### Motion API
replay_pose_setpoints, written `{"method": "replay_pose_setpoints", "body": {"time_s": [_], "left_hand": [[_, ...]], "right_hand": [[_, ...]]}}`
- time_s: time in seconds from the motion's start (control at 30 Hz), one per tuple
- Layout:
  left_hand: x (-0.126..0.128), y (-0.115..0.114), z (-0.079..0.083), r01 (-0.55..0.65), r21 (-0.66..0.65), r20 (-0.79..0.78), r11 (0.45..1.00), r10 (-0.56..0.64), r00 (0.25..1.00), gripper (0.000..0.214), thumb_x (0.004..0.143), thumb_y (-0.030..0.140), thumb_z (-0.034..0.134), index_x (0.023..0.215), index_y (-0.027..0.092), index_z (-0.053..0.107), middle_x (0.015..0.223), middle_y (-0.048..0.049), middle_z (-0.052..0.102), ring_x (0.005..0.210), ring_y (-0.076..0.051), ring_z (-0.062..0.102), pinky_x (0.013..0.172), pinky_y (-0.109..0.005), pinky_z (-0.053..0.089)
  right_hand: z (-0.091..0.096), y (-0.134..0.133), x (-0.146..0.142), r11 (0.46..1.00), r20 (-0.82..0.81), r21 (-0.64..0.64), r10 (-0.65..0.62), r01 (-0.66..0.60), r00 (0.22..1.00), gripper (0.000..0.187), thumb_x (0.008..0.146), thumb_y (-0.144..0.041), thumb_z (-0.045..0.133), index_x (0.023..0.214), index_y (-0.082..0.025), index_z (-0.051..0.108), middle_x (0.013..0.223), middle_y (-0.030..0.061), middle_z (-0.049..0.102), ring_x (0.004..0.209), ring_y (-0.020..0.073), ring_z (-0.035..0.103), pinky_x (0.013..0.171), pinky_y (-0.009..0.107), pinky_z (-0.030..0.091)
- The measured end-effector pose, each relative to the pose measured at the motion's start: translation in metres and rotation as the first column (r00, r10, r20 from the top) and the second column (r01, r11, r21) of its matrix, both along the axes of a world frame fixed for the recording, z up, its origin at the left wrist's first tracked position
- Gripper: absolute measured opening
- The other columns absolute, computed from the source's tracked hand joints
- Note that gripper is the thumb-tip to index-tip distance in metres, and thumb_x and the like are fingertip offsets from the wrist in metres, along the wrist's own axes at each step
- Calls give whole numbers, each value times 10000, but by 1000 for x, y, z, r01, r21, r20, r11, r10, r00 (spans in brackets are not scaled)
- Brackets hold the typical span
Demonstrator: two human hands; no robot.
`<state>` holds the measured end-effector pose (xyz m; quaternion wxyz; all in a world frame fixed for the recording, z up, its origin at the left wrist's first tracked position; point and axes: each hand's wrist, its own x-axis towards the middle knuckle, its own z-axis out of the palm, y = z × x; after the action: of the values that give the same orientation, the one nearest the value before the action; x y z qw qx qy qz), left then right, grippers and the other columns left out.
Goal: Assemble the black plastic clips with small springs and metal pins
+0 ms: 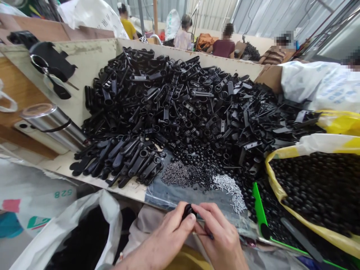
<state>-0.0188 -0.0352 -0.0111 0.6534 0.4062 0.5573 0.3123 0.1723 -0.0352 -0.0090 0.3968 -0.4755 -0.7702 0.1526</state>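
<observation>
"How's the grip?"

"The left grip [174,225] is closed, thumb and fingers pinching a small black plastic part [188,210]. The right grip [221,230] meets it from the other side, fingers curled in. Something thin and dark shows under those fingers; I can't tell what."

"So where is the part?"

"Between both hands, just in front of the tabletop's [60,165] near edge."

"How would it handle?"

"Light and stiff, I'd judge, hardly fragile, but smooth enough to slip. I'd pinch it by its sides, leaving the end clear."

"And beyond the hands?"

"A dark mat [165,197] carries silver pins [229,187] and grey-brown bits [176,174]. Left of it, long black handles [118,159] lie roughly side by side."

"Containers?"

"A pale-walled bin [98,52] stands around the back and left of a great heap of black plastic pieces [168,93]. On the right, a yellow-edged sack [277,187] gapes over small black balls [323,183]."

"The white sack [112,210] at lower left?"

"Open too. Its contents are too dark to make out."
</observation>
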Motion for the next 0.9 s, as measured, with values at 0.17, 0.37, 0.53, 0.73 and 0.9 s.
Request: {"method": "replay_pose_setpoints", "body": {"time_s": [0.17,0.37,0.53,0.73,0.9], "left_hand": [[14,-4,-15,-19,-72,-56,997,15,998,547,867,568,677,1305,240,674,1427,-146,626,1380,-322,498,1160,-469,351],[3,2,10,143,-179,305,973,-83,949,462,871,570,689,1218,265,668,912,-22,668,825,-172,635,766,-274,522],[-1,10,31,293,123,216,948,-314,925,304,989,469,554,1204,284,664,1077,-32,685,969,-188,635,929,-298,488],[-1,13,9,418,305,-405,856,-281,870,254,1028,310,450,1154,300,670,964,-20,767,897,-219,707,799,-287,494],[2,11,-3,509,431,-577,745,-207,790,333,995,193,389,1242,277,596,1115,-65,746,1022,-261,712,900,-391,532]], "right_hand": [[-9,-5,-5,1000,-59,-7,19,-20,998,332,981,-131,566,1278,-234,671,992,87,685,803,176,735,684,226,626],[-4,-10,6,892,-314,-418,36,-173,949,424,895,-277,718,1314,-305,661,1045,44,642,693,133,652,569,202,571],[-13,-15,2,767,-375,-614,-75,-187,924,460,974,-444,615,1419,-330,600,1361,82,655,1236,270,617,1053,422,507],[-18,2,-26,725,-590,-633,-228,-270,774,500,938,-606,611,1198,-195,726,1100,109,774,1009,265,719,913,376,574],[-16,11,-19,725,-478,-666,-233,-176,847,482,917,-582,657,1169,-182,749,934,82,775,803,227,694,723,323,570]]}}
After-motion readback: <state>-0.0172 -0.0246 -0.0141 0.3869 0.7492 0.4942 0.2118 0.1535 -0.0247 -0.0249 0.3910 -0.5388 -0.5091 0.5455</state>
